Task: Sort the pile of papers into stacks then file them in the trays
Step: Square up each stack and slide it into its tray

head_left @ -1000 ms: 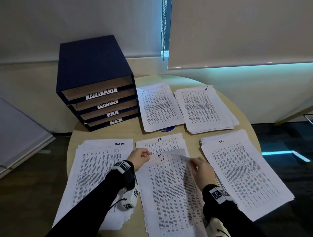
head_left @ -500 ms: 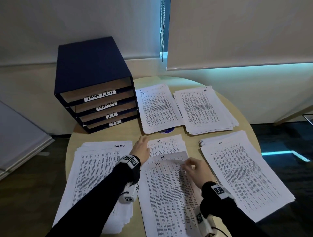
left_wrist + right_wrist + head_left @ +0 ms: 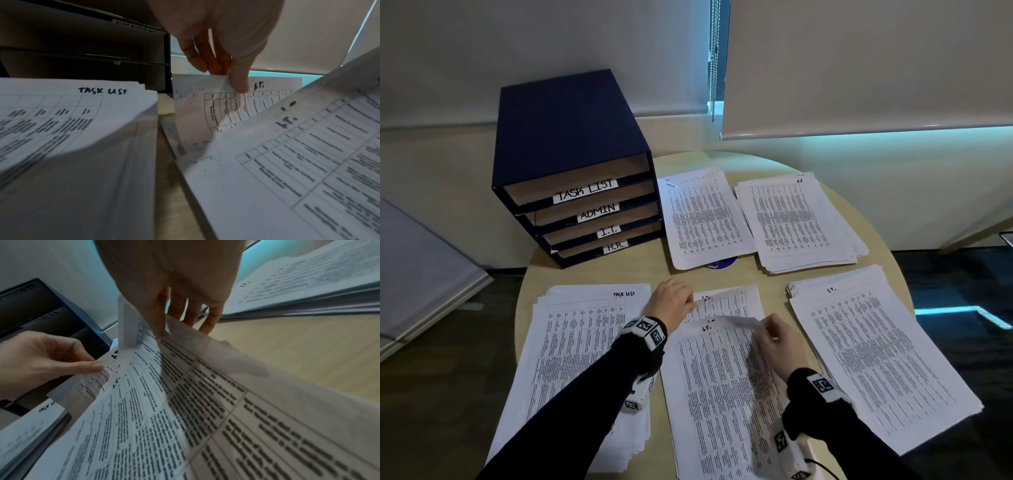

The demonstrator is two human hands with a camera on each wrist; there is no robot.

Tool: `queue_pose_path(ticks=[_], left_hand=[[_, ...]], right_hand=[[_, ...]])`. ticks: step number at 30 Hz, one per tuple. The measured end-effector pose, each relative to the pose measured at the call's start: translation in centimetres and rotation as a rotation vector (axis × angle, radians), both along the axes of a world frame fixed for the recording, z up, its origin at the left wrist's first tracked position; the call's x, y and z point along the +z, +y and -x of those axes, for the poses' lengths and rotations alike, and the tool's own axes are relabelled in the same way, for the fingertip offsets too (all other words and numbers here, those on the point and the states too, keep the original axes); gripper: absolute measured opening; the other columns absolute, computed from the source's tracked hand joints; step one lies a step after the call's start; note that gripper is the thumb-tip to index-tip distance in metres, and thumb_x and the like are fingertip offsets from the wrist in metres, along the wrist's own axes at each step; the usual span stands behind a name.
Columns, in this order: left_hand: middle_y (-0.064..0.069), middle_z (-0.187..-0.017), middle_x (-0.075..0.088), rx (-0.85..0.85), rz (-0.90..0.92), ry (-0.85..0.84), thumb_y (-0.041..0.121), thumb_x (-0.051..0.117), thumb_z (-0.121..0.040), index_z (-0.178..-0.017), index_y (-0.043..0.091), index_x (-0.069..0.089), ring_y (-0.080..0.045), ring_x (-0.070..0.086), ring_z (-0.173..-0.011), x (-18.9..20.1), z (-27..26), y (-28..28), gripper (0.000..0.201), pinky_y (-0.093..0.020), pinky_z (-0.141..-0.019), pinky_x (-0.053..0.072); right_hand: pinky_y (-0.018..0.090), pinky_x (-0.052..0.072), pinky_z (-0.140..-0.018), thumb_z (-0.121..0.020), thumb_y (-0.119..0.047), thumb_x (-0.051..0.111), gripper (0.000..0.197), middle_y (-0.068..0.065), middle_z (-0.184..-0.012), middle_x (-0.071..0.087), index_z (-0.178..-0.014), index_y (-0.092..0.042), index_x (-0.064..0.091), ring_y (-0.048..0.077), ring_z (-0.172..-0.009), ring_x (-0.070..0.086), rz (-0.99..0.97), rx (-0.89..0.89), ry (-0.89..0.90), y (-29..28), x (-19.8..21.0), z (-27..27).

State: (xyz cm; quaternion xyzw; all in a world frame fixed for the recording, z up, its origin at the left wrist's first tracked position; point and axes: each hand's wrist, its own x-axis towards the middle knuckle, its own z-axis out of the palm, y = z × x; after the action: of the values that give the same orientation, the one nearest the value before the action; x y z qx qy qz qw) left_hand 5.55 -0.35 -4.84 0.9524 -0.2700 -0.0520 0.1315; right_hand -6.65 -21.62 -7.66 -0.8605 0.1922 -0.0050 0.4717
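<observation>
Round worktop [image 3: 767,274], blinds behind. Sorting step: left hand [image 3: 671,301] pinches corner of far I.T. sheet [image 3: 732,301]; right hand [image 3: 777,339] pinches lifted corner of near I.T. sheet [image 3: 722,394]. Next, likely: move both onto I.T. stack [image 3: 876,359]. Trays [image 3: 571,178] not yet filled.

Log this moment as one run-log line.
phase: sorting | left hand: pinches I.T. sheet | right hand: pinches top sheet corner | trays: unfilled

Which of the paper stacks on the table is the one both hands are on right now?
The middle front stack, marked I.T., between the TASK LIST stack and the right I.T. stack. The left hand and right hand pinch its sheets' top corners; other stacks lie untouched.
</observation>
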Motion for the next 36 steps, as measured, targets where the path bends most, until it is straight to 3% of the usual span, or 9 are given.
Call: queue_pose_path(ticks=[5, 9, 11, 13, 18, 23, 27, 31, 36], left_hand=[[0.001, -0.099, 0.058, -0.065, -0.051, 0.012, 0.038, 0.044, -0.099, -0.095, 0.012, 0.058, -0.017, 0.046, -0.097, 0.3, 0.3, 0.4, 0.030, -0.028, -0.097, 0.032], [-0.001, -0.099, 0.065, -0.042, 0.122, 0.191, 0.030, 0.051, -0.098, -0.100, 0.012, 0.068, -0.018, 0.057, -0.094, 1.1, 1.2, 0.6, 0.025, -0.032, -0.087, 0.044], [0.000, -0.100, 0.066, 0.000, 0.252, 0.359, 0.030, 0.055, -0.097, -0.098, 0.014, 0.070, -0.017, 0.060, -0.092, 1.4, 1.8, 0.6, 0.022, -0.032, -0.084, 0.048], [0.003, -0.112, 0.059, 0.051, 0.277, 0.460, 0.034, 0.052, -0.098, -0.102, 0.015, 0.067, -0.014, 0.056, -0.099, 1.4, 2.0, 0.4, 0.024, -0.030, -0.089, 0.046], [-0.004, -0.153, 0.028, 0.213, 0.148, 0.486, 0.028, 0.030, -0.105, -0.149, 0.017, 0.029, -0.022, 0.032, -0.138, 0.2, 0.5, -0.9, 0.046, -0.033, -0.112, 0.026], [-0.002, -0.116, 0.058, 0.194, 0.020, 0.336, 0.024, 0.060, -0.092, -0.108, 0.019, 0.063, -0.024, 0.056, -0.109, -0.8, -0.2, -1.3, 0.017, -0.035, -0.095, 0.045], [0.005, -0.089, 0.057, 0.106, -0.012, 0.167, 0.026, 0.068, -0.086, -0.081, 0.020, 0.057, -0.018, 0.055, -0.089, 0.2, -0.1, -1.4, 0.014, -0.030, -0.078, 0.045], [0.001, -0.098, 0.060, -0.034, 0.006, 0.070, 0.028, 0.058, -0.094, -0.089, 0.015, 0.058, -0.017, 0.050, -0.096, 0.9, 0.1, -1.2, 0.014, -0.028, -0.085, 0.040], [0.000, -0.097, 0.058, -0.257, 0.059, -0.061, 0.021, 0.053, -0.098, -0.098, 0.012, 0.063, -0.017, 0.051, -0.092, 0.4, 1.7, -0.2, 0.013, -0.031, -0.087, 0.045]], right_hand=[[0.025, 0.038, -0.067, -0.086, -0.020, 0.067, 0.017, -0.002, -0.094, 0.051, -0.073, -0.016, 0.058, 0.016, -0.086, 0.052, 0.050, -0.006, 0.008, 0.2, 0.4, -0.2], [0.026, 0.027, -0.096, -0.084, -0.021, 0.070, 0.017, -0.011, -0.126, 0.036, -0.074, -0.012, 0.060, 0.004, -0.120, 0.031, 0.041, 0.007, -0.013, 0.0, 0.7, -0.7], [0.032, 0.031, -0.098, -0.083, -0.022, 0.071, 0.021, -0.011, -0.123, 0.042, -0.070, -0.013, 0.057, 0.008, -0.118, 0.038, 0.024, 0.017, -0.004, -0.1, 0.5, -1.1], [0.031, 0.042, -0.080, -0.082, -0.017, 0.070, 0.021, -0.004, -0.100, 0.061, -0.069, -0.011, 0.055, 0.018, -0.095, 0.055, -0.004, 0.031, 0.017, -0.2, 0.4, -1.3], [0.028, 0.043, -0.062, -0.082, -0.010, 0.068, 0.019, 0.003, -0.071, 0.063, -0.069, -0.014, 0.055, 0.019, -0.070, 0.056, -0.052, 0.011, 0.015, 0.0, 0.1, -0.7], [0.025, 0.035, -0.054, -0.082, -0.011, 0.068, 0.015, 0.009, -0.061, 0.053, -0.080, -0.017, 0.055, 0.012, -0.055, 0.041, -0.131, -0.045, -0.010, -0.2, 0.3, 0.0], [0.014, 0.036, -0.047, -0.082, -0.005, 0.068, 0.047, -0.004, -0.055, 0.044, -0.112, -0.028, 0.040, 0.007, -0.046, 0.039, -0.145, -0.123, -0.021, 0.2, 0.6, 0.6], [0.028, 0.049, -0.058, -0.084, -0.011, 0.067, 0.017, -0.003, -0.071, 0.061, -0.082, -0.022, 0.055, 0.021, -0.068, 0.059, -0.046, -0.044, -0.022, 0.2, 0.2, 1.0], [0.025, 0.035, -0.086, -0.081, -0.013, 0.072, 0.022, -0.002, -0.113, 0.042, -0.069, -0.020, 0.055, 0.012, -0.107, 0.038, 0.079, -0.100, -0.066, 0.0, 0.6, 1.5]])
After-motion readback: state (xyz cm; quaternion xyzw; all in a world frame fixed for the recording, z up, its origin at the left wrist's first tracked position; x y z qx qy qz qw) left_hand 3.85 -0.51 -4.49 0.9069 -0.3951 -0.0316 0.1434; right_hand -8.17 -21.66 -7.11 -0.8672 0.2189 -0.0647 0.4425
